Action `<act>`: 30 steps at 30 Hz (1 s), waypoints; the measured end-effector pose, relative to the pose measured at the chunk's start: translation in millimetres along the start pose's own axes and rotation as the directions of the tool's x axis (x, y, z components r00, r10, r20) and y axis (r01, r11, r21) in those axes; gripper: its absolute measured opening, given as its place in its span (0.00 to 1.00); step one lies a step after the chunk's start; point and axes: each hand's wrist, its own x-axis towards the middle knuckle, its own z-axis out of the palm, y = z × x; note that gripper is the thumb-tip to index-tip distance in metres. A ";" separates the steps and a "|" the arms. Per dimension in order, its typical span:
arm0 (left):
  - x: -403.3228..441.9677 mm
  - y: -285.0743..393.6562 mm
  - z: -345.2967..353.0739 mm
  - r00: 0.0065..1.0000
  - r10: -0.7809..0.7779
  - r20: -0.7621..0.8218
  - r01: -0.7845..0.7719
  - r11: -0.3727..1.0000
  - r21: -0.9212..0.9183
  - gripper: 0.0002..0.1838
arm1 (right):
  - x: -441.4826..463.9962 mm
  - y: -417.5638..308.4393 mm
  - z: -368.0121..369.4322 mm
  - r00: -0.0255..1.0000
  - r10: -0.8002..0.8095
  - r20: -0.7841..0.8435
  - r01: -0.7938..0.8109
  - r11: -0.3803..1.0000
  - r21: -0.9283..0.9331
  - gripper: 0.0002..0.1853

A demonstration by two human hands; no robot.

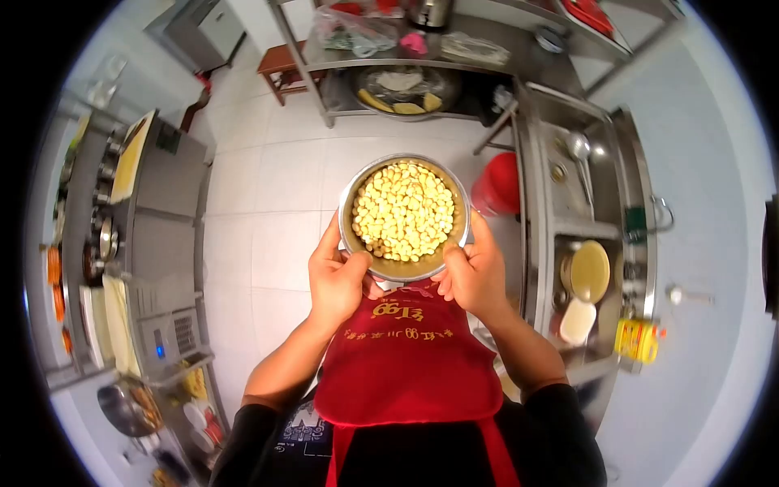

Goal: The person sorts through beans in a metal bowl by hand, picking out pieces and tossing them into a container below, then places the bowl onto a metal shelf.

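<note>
A round metal bowl full of pale yellow beans or kernels is held up in front of the red apron. My left hand grips its left side, with the thumb over the near rim and the other fingers partly hidden beneath. On the right side my right hand holds the rim the same way, thumb on top. The bowl appears roughly level, above the tiled floor.
On the right is a double metal sink with a ladle and a yellowish bowl. A red bucket stands beside it. Ahead is a metal shelf; a counter with appliances lines the left.
</note>
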 end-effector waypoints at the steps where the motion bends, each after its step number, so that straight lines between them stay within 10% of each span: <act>1: 2.3 -0.4 1.4 0.999 0.008 -0.045 -0.007 1.000 0.014 0.41 | 10.4 0.0 -2.5 0.999 0.005 0.038 -0.005 1.000 -0.005 0.33; 11: 4.1 -41.7 20.7 0.939 0.256 -0.231 -0.251 0.967 0.049 0.39 | 49.4 33.5 -22.8 0.958 -0.226 0.177 0.231 0.973 -0.008 0.32; 19: -6.1 -40.7 29.7 0.957 0.143 -0.253 -0.167 0.983 -0.079 0.39 | 44.9 27.4 -32.8 0.959 -0.219 0.178 0.243 0.962 -0.127 0.32; 21: 1.3 -38.6 29.2 0.955 0.151 -0.255 -0.179 0.980 -0.092 0.40 | 61.5 19.8 -34.9 0.757 -0.653 0.027 0.592 0.667 -0.452 0.26; 23: 1.0 -41.6 28.5 0.955 0.154 -0.254 -0.179 0.981 -0.078 0.40 | 67.1 14.4 -42.8 0.670 -0.742 -0.008 0.586 0.536 -0.608 0.21; 25: 1.3 -41.1 24.3 0.964 0.157 -0.213 -0.168 0.985 -0.034 0.40 | 74.1 -0.4 -45.1 0.286 -0.855 0.434 0.728 -0.101 -0.678 0.22; 30: 9.6 -38.8 7.9 0.977 0.176 -0.122 -0.178 0.984 -0.010 0.40 | 82.7 -5.6 -15.1 0.456 -0.636 0.623 0.701 -0.176 -0.691 0.06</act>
